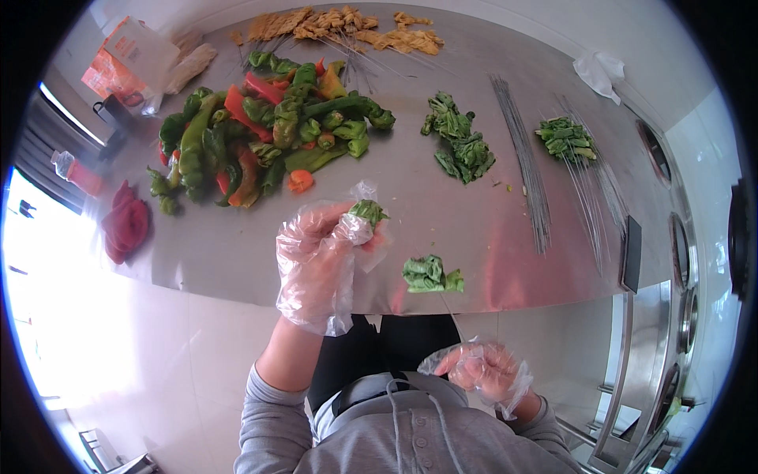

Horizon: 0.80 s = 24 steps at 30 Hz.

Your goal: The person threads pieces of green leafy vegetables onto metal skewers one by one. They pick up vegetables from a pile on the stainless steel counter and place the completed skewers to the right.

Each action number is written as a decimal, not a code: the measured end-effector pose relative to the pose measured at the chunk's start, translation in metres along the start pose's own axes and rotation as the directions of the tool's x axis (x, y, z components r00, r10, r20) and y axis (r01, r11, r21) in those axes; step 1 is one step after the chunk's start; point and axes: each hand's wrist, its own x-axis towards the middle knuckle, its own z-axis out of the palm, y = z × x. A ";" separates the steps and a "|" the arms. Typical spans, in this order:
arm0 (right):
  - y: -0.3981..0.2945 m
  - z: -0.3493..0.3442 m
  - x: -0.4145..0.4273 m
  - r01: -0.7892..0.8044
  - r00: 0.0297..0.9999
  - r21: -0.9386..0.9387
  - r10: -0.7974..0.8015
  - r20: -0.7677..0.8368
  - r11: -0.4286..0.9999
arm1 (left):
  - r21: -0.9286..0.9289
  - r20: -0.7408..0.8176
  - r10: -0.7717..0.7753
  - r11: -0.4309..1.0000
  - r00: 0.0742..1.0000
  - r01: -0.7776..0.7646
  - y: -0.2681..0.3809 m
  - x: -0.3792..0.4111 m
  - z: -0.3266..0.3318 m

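My left hand (pixel 325 249), in a clear plastic glove, is raised over the front of the steel table with a folded green leaf (pixel 368 211) pinched between its fingers. Lower right, near my waist, my right hand (pixel 482 370), gloved too, closes on a thin metal skewer (pixel 451 311). That skewer runs up to the table edge, where folded leafy greens (pixel 431 274) are threaded on it or lie at its tip; which one I cannot tell. Behind my left hand lies a big heap of green and red peppers (pixel 254 127). Two bunches of leafy greens (pixel 459 136) rest farther right.
Bare skewers (pixel 524 166) lie in a bundle at the right. Beside them are skewered greens (pixel 565 139) and a dark rectangular block (pixel 632 255). Yellowish skewered food (pixel 343 26) lines the back. A red cloth (pixel 125 222), a bottle (pixel 77 172) and a printed bag (pixel 133 65) stand left.
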 end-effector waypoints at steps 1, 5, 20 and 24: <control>0.004 0.003 -0.002 0.004 1.000 0.040 -0.005 0.021 0.999 | -0.002 -0.004 0.001 1.000 1.000 -0.001 0.000 0.000 0.001; 0.011 0.007 -0.002 -0.066 0.996 0.075 0.061 0.058 0.995 | 0.112 -0.005 0.030 0.993 1.000 -0.029 -0.009 -0.002 0.000; 0.016 0.014 -0.001 -0.196 0.981 0.379 0.177 0.083 0.904 | 0.443 -0.068 0.166 0.888 0.984 -0.120 -0.016 -0.015 0.000; 0.014 0.015 0.000 -0.194 0.981 0.378 0.175 0.082 0.905 | 0.599 -0.029 0.323 0.763 0.946 -0.242 -0.028 -0.018 -0.009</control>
